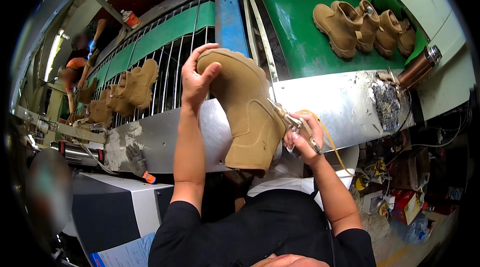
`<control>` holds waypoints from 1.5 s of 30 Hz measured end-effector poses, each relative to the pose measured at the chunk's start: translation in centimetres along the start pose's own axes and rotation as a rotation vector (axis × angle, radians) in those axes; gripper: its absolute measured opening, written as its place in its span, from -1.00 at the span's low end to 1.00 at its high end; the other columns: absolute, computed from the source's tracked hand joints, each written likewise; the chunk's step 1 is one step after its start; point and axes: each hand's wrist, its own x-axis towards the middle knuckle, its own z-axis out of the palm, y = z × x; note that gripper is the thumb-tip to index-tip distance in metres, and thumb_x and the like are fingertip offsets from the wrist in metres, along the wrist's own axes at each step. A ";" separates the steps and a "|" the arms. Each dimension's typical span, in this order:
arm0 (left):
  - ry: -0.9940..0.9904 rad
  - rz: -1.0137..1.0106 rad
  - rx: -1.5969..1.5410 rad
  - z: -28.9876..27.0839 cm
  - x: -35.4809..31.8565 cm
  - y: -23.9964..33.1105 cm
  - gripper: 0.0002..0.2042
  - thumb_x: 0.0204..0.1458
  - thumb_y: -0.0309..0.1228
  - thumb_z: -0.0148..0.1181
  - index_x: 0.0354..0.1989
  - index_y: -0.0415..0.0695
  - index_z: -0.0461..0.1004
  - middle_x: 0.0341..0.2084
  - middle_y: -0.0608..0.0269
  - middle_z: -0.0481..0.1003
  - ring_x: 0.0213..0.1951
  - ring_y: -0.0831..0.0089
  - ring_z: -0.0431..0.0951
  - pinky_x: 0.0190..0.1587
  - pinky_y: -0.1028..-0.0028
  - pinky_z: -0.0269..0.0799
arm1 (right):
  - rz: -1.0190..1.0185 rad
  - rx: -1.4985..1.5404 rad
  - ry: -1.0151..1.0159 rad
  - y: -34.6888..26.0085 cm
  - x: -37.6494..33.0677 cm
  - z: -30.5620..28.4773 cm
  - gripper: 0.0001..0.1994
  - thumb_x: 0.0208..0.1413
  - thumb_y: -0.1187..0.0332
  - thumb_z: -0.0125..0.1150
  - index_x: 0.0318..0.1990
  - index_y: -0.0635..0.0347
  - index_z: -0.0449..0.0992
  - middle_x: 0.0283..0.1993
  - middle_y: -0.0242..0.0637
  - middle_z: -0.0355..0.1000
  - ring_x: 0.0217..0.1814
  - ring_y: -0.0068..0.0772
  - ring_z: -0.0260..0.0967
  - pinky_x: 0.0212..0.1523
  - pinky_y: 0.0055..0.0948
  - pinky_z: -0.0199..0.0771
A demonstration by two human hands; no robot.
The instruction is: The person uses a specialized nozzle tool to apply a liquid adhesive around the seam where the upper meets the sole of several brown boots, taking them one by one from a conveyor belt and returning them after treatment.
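My left hand [197, 78] is closed round the toe of a tan ankle boot [250, 112], thumb on the upper and fingers by the sole edge. The boot is held up with its toe pointing away from me. Its ridged sole faces right, and its shaft opening is down near my body. In my right hand [309, 139] is a metal air gun [296, 123] with a thin nozzle and a yellow hose [327, 139]. The nozzle's tip is by the boot's heel side; whether it touches cannot be seen.
Several tan boots stand on the green conveyor belt [295, 32] at the right and on the barred rack [170, 62] at the left. A metal ledge [345, 102] runs before me. A brown flask [420, 67] and a grey glove [135, 159] lie near. People work at far left.
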 end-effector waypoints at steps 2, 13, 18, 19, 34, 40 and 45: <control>0.013 0.000 -0.026 -0.6 0.0 -0.8 -0.39 -0.06 -0.10 0.44 0.07 -0.26 0.43 -0.17 0.20 0.54 -0.14 0.48 0.52 -0.01 0.51 0.43 | -0.009 0.035 -0.007 0.4 -1.1 0.3 -0.58 0.08 0.49 0.01 0.14 0.36 0.26 -0.48 -0.27 0.28 -0.54 -0.51 0.24 -0.45 -0.43 0.36; 0.242 -0.092 -0.156 -4.2 -2.7 -4.2 -0.41 0.04 -0.15 0.37 0.11 -0.34 0.39 -0.11 0.12 0.52 -0.09 0.39 0.53 0.04 0.43 0.44 | 0.091 0.082 0.113 1.9 -4.0 -0.7 -0.62 0.11 0.52 0.00 0.11 0.37 0.28 -0.50 -0.28 0.31 -0.51 -0.53 0.26 -0.43 -0.47 0.35; 0.456 -0.240 -0.088 -7.0 -7.0 -6.4 -0.55 0.20 -0.17 0.18 0.06 -0.33 0.42 -0.11 0.14 0.53 -0.12 0.40 0.55 0.02 0.41 0.46 | 0.178 0.144 0.178 2.3 -4.3 -0.5 -0.59 0.10 0.48 0.03 0.13 0.36 0.24 -0.51 -0.26 0.27 -0.53 -0.49 0.24 -0.45 -0.44 0.36; 0.505 -0.319 -0.082 -7.5 -8.3 -6.3 -0.57 0.22 -0.17 0.15 0.05 -0.33 0.43 -0.12 0.14 0.54 -0.12 0.41 0.56 0.00 0.41 0.47 | 0.167 0.137 0.173 2.6 -4.2 -0.3 -0.60 0.12 0.47 0.03 0.13 0.36 0.23 -0.50 -0.26 0.28 -0.53 -0.51 0.23 -0.45 -0.47 0.35; 0.435 -0.961 -0.021 -2.7 -25.5 2.1 -0.47 0.32 -0.01 -0.16 0.21 -0.22 0.26 -0.01 0.08 0.52 -0.06 0.26 0.60 -0.14 0.29 0.64 | 0.164 -0.069 0.126 5.6 -1.3 2.8 -0.63 0.10 0.50 0.03 0.09 0.30 0.26 -0.58 -0.43 0.29 -0.58 -0.67 0.22 -0.51 -0.58 0.25; 0.307 -1.089 -0.246 1.7 -25.2 3.8 -0.41 0.34 0.00 -0.24 0.25 -0.33 0.18 0.04 -0.08 0.46 -0.07 0.05 0.60 -0.15 0.30 0.66 | 0.209 -0.002 0.118 5.6 -2.0 3.3 -0.61 0.08 0.43 0.12 0.09 0.29 0.30 -0.57 -0.48 0.32 -0.56 -0.73 0.19 -0.52 -0.60 0.20; 0.220 -1.118 -0.403 4.9 -23.9 3.7 -0.38 0.34 0.03 -0.35 0.30 -0.30 0.12 0.12 -0.13 0.38 0.06 -0.02 0.52 -0.05 0.25 0.63 | 0.250 0.000 0.007 4.9 -3.8 2.9 -0.58 0.10 0.43 0.10 0.13 0.30 0.25 -0.52 -0.43 0.35 -0.56 -0.69 0.24 -0.53 -0.59 0.25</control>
